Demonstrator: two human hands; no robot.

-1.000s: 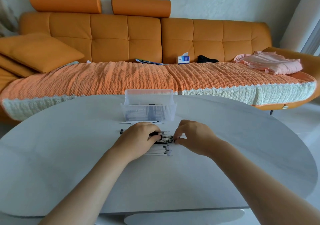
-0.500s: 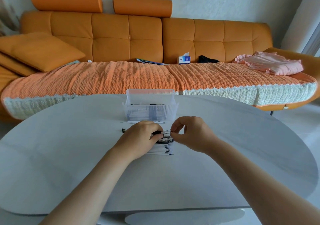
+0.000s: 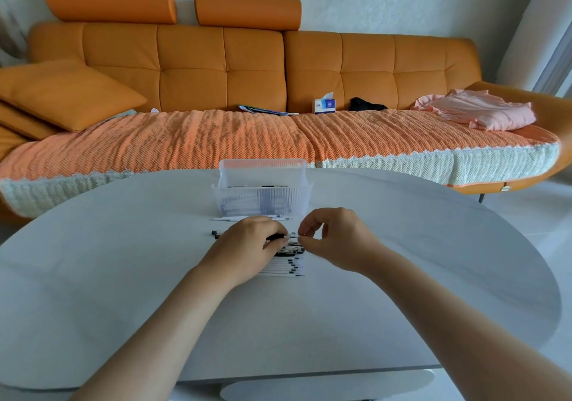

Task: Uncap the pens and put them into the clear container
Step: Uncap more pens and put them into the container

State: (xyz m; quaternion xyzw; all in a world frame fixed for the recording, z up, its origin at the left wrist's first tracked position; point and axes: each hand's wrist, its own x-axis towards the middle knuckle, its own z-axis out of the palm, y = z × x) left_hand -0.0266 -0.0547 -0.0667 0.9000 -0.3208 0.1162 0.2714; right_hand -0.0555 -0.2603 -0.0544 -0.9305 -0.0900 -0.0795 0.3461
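Note:
A clear ribbed container (image 3: 263, 195) stands at the table's far middle with several pens lying inside. In front of it a row of thin white pens (image 3: 286, 269) lies side by side on the table. My left hand (image 3: 247, 246) rests over the row, closed on a dark pen (image 3: 275, 237) held level. My right hand (image 3: 337, 239) sits just right of it, thumb and forefinger pinched at the pen's right tip; whatever they pinch is too small to make out. More pens (image 3: 247, 218) lie beside the container's front wall.
The oval grey table (image 3: 123, 277) spreads wide on both sides. Behind it runs an orange sofa (image 3: 247, 75) with a cushion (image 3: 68, 91), a tissue box (image 3: 325, 105) and pink cloth (image 3: 483, 113).
My right hand has lifted slightly and drawn a little to the right of the pen tip. My left hand has stayed on the pens.

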